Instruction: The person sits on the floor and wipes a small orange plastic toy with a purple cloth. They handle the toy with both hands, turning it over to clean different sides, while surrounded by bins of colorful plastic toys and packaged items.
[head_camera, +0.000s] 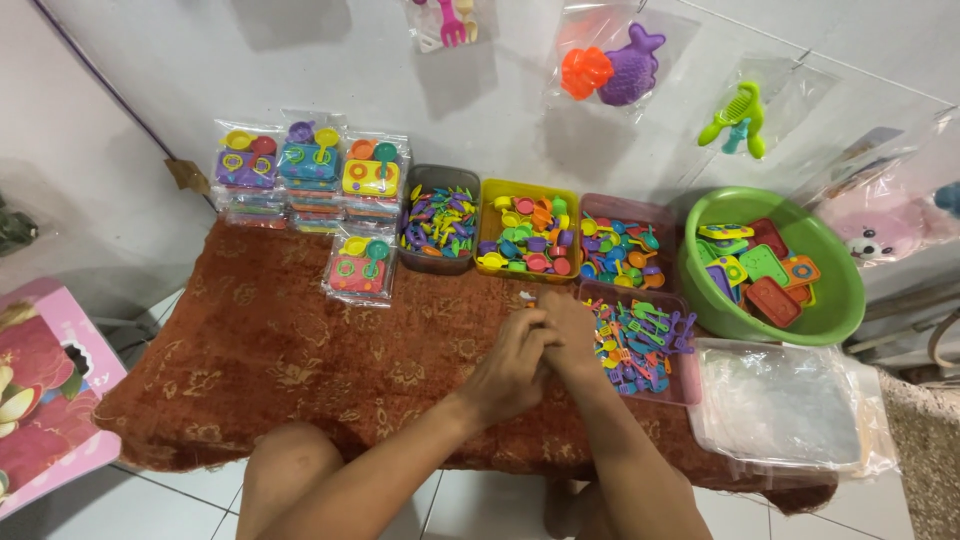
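My left hand (508, 368) and my right hand (572, 328) are pressed together over a rust-brown patterned cloth (290, 350), fingers bunched at the tips. A tiny pale piece (527, 297) shows just past the fingertips; which hand holds it is hidden. Right beside my right hand is a pink tray of small colourful toy utensils (650, 345). Behind the hands stand a yellow tray of toy cups and pots (527, 238), a grey tray of toy cutlery (439, 222) and another pink tray of toy pieces (622, 240).
A green basin of toy stoves (770, 262) sits at the right, with a stack of clear plastic bags (785, 405) in front. Packed toy sets (310, 170) stand at the back left, one packet (361, 264) on the cloth. Bagged toys hang on the wall (610, 62). A pink box (45, 390) lies at the left.
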